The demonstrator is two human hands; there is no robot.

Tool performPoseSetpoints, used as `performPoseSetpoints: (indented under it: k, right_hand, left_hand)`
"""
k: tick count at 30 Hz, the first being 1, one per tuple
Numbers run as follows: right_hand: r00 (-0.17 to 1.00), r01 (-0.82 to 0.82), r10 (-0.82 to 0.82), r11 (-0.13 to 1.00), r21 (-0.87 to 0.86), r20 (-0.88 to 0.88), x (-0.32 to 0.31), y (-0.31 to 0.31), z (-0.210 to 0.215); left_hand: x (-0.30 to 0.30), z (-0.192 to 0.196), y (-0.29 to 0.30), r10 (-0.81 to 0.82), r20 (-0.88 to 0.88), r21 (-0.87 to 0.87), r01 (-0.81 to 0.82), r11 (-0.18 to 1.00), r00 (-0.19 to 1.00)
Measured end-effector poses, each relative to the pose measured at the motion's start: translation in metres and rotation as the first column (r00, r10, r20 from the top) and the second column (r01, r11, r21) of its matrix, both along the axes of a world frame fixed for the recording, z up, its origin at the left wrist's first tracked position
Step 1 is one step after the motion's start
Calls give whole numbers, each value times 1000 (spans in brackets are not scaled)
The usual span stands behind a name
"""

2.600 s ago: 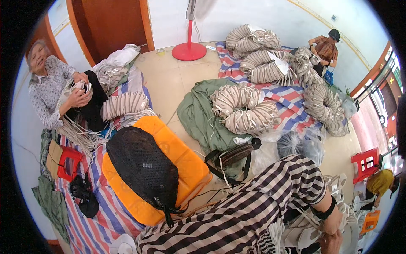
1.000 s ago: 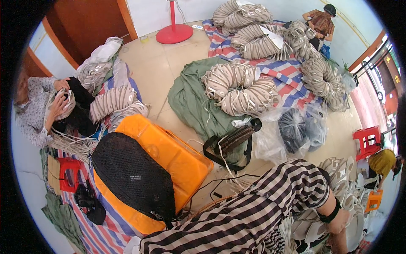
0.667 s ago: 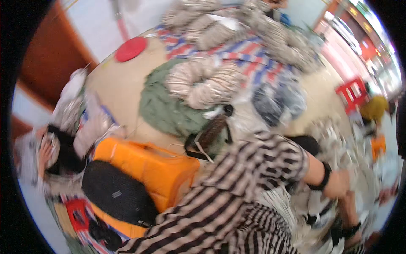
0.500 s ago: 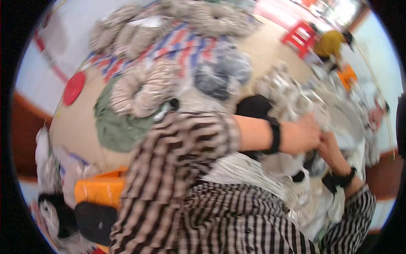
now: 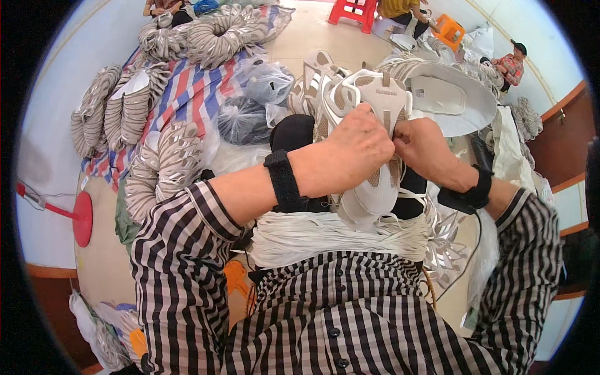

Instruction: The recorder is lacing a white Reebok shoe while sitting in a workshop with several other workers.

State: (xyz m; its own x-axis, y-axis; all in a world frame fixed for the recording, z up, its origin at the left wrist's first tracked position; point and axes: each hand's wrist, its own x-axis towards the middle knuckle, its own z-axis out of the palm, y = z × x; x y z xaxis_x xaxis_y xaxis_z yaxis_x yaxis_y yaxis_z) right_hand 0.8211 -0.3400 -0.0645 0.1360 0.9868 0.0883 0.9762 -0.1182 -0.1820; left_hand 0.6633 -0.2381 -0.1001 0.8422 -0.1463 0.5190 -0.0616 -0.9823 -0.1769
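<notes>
Nearest the camera, a bundle of white laces (image 5: 337, 234) is lying across the person's lap, just under the work. Above it, the left hand (image 5: 359, 147) is curling closed over the side of a white shoe upper (image 5: 375, 150), fingers wrapped round it and thumb pressing toward the middle, while the right hand (image 5: 425, 150) is pinching shut on the upper's centre strip just beside the left thumb; what the fingertips are gripping there is too small to tell. The upper is being held upright between both hands, over the lap, its lower end touching the laces. To do this well, the left hand should probably be keeping the piece steady so that the right can be working the centre without twisting it, and both should be staying close together. Beyond, more white uppers (image 5: 319, 81) are piling up, with clear bags (image 5: 259, 94) to their left, and farther still coiled bundles (image 5: 219, 34) are lying on a striped tarp (image 5: 187, 94).
</notes>
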Motion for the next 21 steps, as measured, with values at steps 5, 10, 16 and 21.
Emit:
performPoseSetpoints:
  k: [5,10,16,21]
  right_hand:
    - [991,-130,131,988,85,-10,23,10,18]
    - [976,-117,97,989,-94,-193,22,-1,19]
    - [983,-168,181,961,-222,41,15,0,17]
    - [997,-35,66,831,-555,35,10,24,30]
  left_hand:
    - [-2,-1,-1,-22,-30,-16,21,1000,999]
    - [-1,0,0,-33,-36,-26,32,999,999]
    - [0,7,-2,-36,-100,-34,33,999,994]
    - [3,3,-5,-5,-138,-18,2,1000,990]
